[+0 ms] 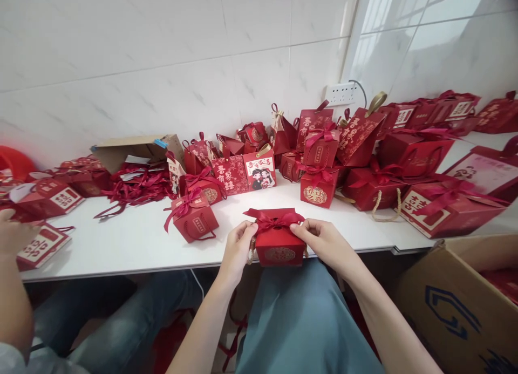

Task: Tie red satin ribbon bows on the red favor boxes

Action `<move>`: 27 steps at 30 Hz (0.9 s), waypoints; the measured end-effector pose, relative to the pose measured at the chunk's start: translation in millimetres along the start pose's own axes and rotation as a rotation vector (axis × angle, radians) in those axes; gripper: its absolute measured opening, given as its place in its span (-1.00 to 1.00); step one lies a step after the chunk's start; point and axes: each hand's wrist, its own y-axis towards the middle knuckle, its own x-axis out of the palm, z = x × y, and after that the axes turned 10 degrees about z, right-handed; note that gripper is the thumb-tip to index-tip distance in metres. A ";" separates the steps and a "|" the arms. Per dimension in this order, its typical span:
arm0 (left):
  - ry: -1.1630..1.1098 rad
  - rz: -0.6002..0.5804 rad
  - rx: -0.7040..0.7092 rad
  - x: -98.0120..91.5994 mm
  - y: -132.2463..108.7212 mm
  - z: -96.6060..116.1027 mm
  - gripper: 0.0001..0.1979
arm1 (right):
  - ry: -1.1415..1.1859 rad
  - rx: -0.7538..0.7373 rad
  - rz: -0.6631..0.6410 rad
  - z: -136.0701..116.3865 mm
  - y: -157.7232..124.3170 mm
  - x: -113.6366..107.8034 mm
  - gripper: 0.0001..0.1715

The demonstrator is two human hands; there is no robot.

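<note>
A red gift box [280, 251] with a gold round print on its front sits at the table's front edge, between my hands. Across its top lies a dark red ribbon [277, 222] tied in a bow. My left hand [242, 244] pinches the bow's left side, thumb and fingers closed at the box's upper left. On the other side my right hand [318, 236] has its thumb and finger closed on the bow's right end. Twisted rope handles [251, 250] hang at the box's sides, partly behind my fingers.
More red gift boxes [194, 217] stand left and right on the white table [141, 250]. A pile of ribbons [140, 182] lies by an open carton [140, 147]. A co-worker's hand [14, 233] is at far left. A large cardboard box [441, 304] stands at lower right.
</note>
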 end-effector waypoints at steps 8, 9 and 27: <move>-0.151 -0.131 -0.114 -3.8 -0.7 6.7 -0.77 | -0.135 -0.048 -0.054 1.3 -5.8 -5.6 -0.49; -0.150 -0.128 -0.117 -4.4 -1.2 7.7 -0.77 | -0.171 -0.054 -0.039 0.6 -7.0 -5.2 -0.49; 0.138 -0.093 0.075 -11.2 -0.7 5.0 -0.76 | -0.046 -0.073 0.034 7.9 -2.3 -0.9 -0.50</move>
